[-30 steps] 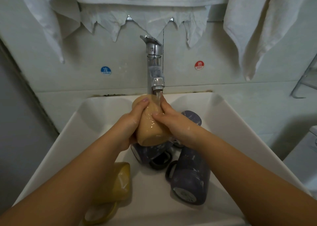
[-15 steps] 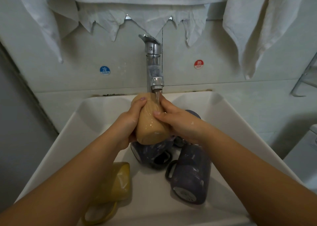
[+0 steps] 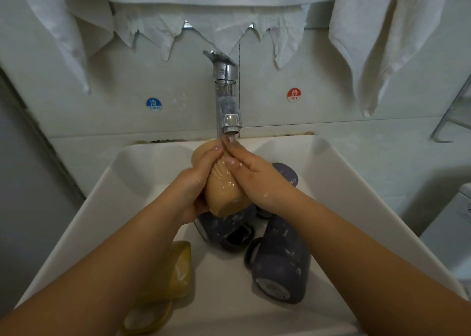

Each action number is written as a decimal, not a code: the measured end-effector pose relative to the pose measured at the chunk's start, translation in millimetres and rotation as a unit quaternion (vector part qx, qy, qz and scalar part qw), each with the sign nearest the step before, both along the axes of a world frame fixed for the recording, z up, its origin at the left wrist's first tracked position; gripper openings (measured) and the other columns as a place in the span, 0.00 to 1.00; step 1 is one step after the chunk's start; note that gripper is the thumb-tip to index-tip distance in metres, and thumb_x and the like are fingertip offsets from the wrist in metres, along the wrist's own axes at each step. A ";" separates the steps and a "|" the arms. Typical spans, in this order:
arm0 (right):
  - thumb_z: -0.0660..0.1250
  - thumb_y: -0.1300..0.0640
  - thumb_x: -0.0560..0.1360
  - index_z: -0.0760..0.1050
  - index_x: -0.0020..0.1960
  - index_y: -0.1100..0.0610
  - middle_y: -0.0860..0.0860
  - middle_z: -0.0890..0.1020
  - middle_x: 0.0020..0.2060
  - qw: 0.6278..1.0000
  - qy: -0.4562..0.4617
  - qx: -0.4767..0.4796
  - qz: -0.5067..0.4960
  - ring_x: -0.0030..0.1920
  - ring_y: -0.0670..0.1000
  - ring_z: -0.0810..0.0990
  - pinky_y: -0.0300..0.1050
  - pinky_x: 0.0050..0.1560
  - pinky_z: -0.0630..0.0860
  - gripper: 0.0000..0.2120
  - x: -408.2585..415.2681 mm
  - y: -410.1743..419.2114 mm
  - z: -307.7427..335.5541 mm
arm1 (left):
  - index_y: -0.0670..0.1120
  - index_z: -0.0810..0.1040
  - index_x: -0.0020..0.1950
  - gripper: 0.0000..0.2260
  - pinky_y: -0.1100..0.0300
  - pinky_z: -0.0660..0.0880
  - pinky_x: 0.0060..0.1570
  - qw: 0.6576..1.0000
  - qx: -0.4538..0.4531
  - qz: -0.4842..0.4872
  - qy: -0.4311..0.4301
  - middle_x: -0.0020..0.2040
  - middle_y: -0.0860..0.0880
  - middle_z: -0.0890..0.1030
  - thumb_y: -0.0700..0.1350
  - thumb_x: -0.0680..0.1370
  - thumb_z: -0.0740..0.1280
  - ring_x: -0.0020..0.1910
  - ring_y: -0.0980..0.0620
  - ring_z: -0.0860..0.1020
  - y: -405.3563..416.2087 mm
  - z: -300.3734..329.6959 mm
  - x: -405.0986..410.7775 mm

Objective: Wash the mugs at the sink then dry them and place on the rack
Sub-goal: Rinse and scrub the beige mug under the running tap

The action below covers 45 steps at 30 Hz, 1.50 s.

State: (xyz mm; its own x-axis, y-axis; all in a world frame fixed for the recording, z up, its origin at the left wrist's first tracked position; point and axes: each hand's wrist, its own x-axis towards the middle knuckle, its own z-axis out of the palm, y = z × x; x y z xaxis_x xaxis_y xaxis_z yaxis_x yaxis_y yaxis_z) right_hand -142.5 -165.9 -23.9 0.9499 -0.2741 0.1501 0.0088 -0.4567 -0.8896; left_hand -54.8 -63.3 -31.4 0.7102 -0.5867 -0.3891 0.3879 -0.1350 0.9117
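Observation:
A wet beige mug (image 3: 224,193) is held under the running faucet (image 3: 227,101), tilted with its base toward me. My left hand (image 3: 196,182) grips its left side with fingers curled round it. My right hand (image 3: 254,177) lies along its right side, fingers fairly straight against the wet surface and fingertips under the water stream. In the white sink (image 3: 356,187) lie other mugs: a yellow mug (image 3: 178,269) partly hidden by my left forearm, a dark blue mug (image 3: 280,267) on its side, a second dark blue mug (image 3: 224,231) beneath the beige one, and a third (image 3: 286,172) behind my right hand.
White towels (image 3: 369,42) and a ragged cloth (image 3: 204,27) hang on the wall above the faucet. Cold (image 3: 153,104) and hot (image 3: 293,94) stickers flank the faucet. A metal rack (image 3: 451,121) shows at the right edge. A white appliance corner (image 3: 458,223) stands right of the sink.
My left fingers have slid farther over the top of the beige mug toward the right hand, and my right fingertips have moved up under the stream. The mugs in the sink have not moved.

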 end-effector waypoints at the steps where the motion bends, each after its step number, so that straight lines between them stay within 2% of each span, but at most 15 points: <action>1: 0.55 0.52 0.83 0.56 0.76 0.44 0.48 0.60 0.76 1.000 0.013 -0.019 0.016 0.74 0.51 0.60 0.51 0.74 0.59 0.23 -1.2 0.8 1.1 | 0.48 0.76 0.60 0.24 0.52 0.78 0.41 1.000 -0.006 -0.001 0.003 0.51 0.44 0.84 0.64 0.73 0.66 0.49 0.44 0.82 0.5 -0.5 0.8; 3: 0.58 0.53 0.81 0.57 0.76 0.47 0.48 0.61 0.75 0.999 0.006 -0.037 0.001 0.74 0.51 0.60 0.52 0.74 0.60 0.25 -5.8 4.2 4.1 | 0.48 0.76 0.63 0.25 0.51 0.78 0.42 1.000 -0.016 0.005 0.012 0.53 0.42 0.83 0.63 0.73 0.66 0.51 0.43 0.82 2.6 -0.6 2.5; 5: 0.65 0.49 0.78 0.63 0.73 0.47 0.49 0.69 0.69 0.988 -0.043 -0.091 -0.113 0.68 0.52 0.67 0.52 0.67 0.68 0.25 -10.5 8.5 6.5 | 0.48 0.74 0.65 0.28 0.50 0.78 0.42 0.999 -0.021 0.024 0.025 0.55 0.41 0.82 0.63 0.72 0.67 0.51 0.41 0.81 3.6 -0.3 4.8; 7: 0.71 0.45 0.72 0.63 0.69 0.45 0.49 0.68 0.64 0.968 -0.053 -0.105 -0.222 0.65 0.51 0.67 0.51 0.62 0.71 0.29 -11.1 8.9 5.3 | 0.47 0.72 0.67 0.30 0.49 0.78 0.42 0.999 -0.025 0.037 0.031 0.56 0.41 0.81 0.64 0.71 0.68 0.52 0.40 0.81 3.6 -1.0 5.8; 9: 0.75 0.47 0.68 0.59 0.69 0.46 0.51 0.67 0.65 0.973 0.019 0.069 -0.219 0.64 0.55 0.70 0.53 0.60 0.75 0.36 -8.3 4.7 5.7 | 0.47 0.71 0.67 0.30 0.48 0.78 0.43 0.998 -0.038 0.041 0.033 0.56 0.41 0.81 0.64 0.72 0.67 0.52 0.40 0.81 2.8 -1.8 5.0; 11: 0.76 0.51 0.68 0.58 0.71 0.48 0.55 0.69 0.65 0.946 0.078 0.281 -0.140 0.60 0.58 0.75 0.57 0.56 0.78 0.38 -7.7 0.7 6.7 | 0.47 0.72 0.66 0.28 0.49 0.78 0.43 0.998 -0.047 0.038 0.035 0.55 0.41 0.82 0.64 0.73 0.65 0.52 0.40 0.81 1.4 -3.2 4.2; 13: 0.75 0.53 0.70 0.59 0.71 0.48 0.54 0.72 0.61 0.929 0.075 0.349 -0.092 0.55 0.57 0.78 0.56 0.52 0.80 0.36 -8.6 -1.4 4.5 | 0.47 0.73 0.65 0.28 0.50 0.78 0.42 0.997 -0.051 0.036 0.038 0.56 0.40 0.82 0.64 0.73 0.64 0.52 0.40 0.81 -0.1 -3.4 2.5; 18: 0.69 0.42 0.73 0.65 0.56 0.48 0.51 0.75 0.54 0.929 0.062 0.318 -0.181 0.50 0.54 0.78 0.57 0.48 0.81 0.19 2.5 3.0 -1.5 | 0.49 0.76 0.54 0.18 0.50 0.79 0.44 0.997 -0.067 0.035 -0.003 0.52 0.43 0.83 0.61 0.75 0.65 0.50 0.42 0.82 -2.8 -5.5 -1.3; 20: 0.67 0.44 0.75 0.67 0.56 0.49 0.53 0.77 0.55 0.920 0.062 0.355 -0.157 0.53 0.56 0.79 0.59 0.50 0.80 0.15 3.0 -1.4 -3.5 | 0.48 0.76 0.55 0.18 0.49 0.79 0.46 0.997 -0.069 0.041 -0.016 0.52 0.43 0.83 0.61 0.75 0.65 0.51 0.42 0.81 -2.9 -4.9 -0.7; 24: 0.72 0.56 0.72 0.65 0.67 0.52 0.55 0.76 0.61 0.905 0.054 0.421 -0.019 0.58 0.59 0.78 0.60 0.57 0.78 0.26 -4.4 -8.1 -5.5 | 0.48 0.75 0.56 0.21 0.49 0.79 0.45 0.996 -0.068 0.050 -0.001 0.53 0.42 0.82 0.63 0.73 0.65 0.51 0.41 0.81 -0.9 -4.3 3.8; 28: 0.74 0.48 0.69 0.73 0.60 0.54 0.56 0.81 0.55 0.913 0.052 0.394 -0.094 0.54 0.57 0.81 0.60 0.55 0.79 0.23 5.5 -1.9 -10.7 | 0.48 0.75 0.56 0.19 0.49 0.79 0.44 0.996 -0.078 0.037 -0.022 0.52 0.43 0.82 0.61 0.75 0.65 0.51 0.42 0.81 -1.1 -6.0 0.6; 31: 0.73 0.41 0.68 0.75 0.59 0.54 0.55 0.82 0.52 0.899 0.053 0.405 -0.157 0.51 0.58 0.82 0.61 0.52 0.79 0.25 13.1 -1.1 -13.7 | 0.50 0.75 0.52 0.13 0.52 0.79 0.41 0.994 -0.088 0.027 -0.057 0.51 0.45 0.82 0.58 0.77 0.65 0.50 0.45 0.81 -3.7 -6.3 -4.3; 37: 0.73 0.52 0.70 0.71 0.65 0.56 0.56 0.81 0.57 0.897 0.069 0.434 -0.039 0.56 0.58 0.81 0.58 0.56 0.78 0.26 5.6 -12.0 -13.7 | 0.47 0.75 0.58 0.19 0.50 0.78 0.44 0.993 -0.105 0.040 -0.028 0.53 0.43 0.82 0.59 0.75 0.65 0.52 0.43 0.81 -1.3 -4.4 -1.5; 42: 0.75 0.44 0.66 0.76 0.60 0.56 0.56 0.84 0.51 0.891 0.029 0.433 -0.136 0.50 0.57 0.83 0.59 0.52 0.80 0.27 13.2 -1.5 -14.0 | 0.47 0.77 0.56 0.14 0.56 0.81 0.37 0.989 -0.116 0.027 -0.081 0.47 0.46 0.85 0.55 0.77 0.65 0.45 0.48 0.84 -4.5 -6.4 -8.2; 45: 0.73 0.45 0.69 0.76 0.60 0.56 0.56 0.83 0.52 0.900 0.052 0.414 -0.125 0.51 0.56 0.82 0.58 0.54 0.79 0.24 10.2 -3.5 -12.9 | 0.48 0.77 0.53 0.14 0.55 0.80 0.37 0.991 -0.105 0.045 -0.068 0.46 0.46 0.84 0.57 0.77 0.65 0.45 0.48 0.84 -4.6 -5.9 -8.0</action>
State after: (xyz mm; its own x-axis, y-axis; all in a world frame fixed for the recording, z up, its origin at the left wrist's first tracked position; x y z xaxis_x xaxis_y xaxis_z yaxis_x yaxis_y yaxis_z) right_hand -132.2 -169.4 -36.8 0.8396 -0.4587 -0.2908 -0.1062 0.3865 -0.9161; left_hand -62.8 -67.8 -37.2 0.8010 -0.5765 -0.1617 0.2609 0.0930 0.9609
